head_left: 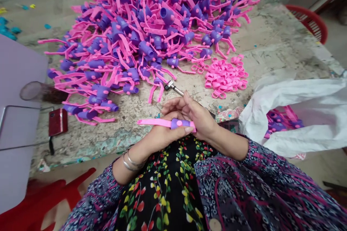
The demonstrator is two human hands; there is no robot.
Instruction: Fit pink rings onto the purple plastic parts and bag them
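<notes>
My left hand [165,135] is closed around a purple and pink plastic part [177,123], its thumb lying along the purple barrel. A long pink arm of the part points left, and a pink ring sits at its right end. My right hand [199,115] is at that ring end, its palm side against or very close to it, with fingers stretched out to the left and thumb raised. Just beyond the hands lies a metal rod tool with a dark head [173,87]. A big heap of similar purple and pink parts [146,48] covers the table behind.
Small pink rings [226,77] form a pile right of the heap. A white sack [306,144] at the right holds more parts. On the left are a glass [34,92], a small red box [58,122] and a pale lilac panel [18,122]. A red basket [309,21] stands beyond the table [273,43].
</notes>
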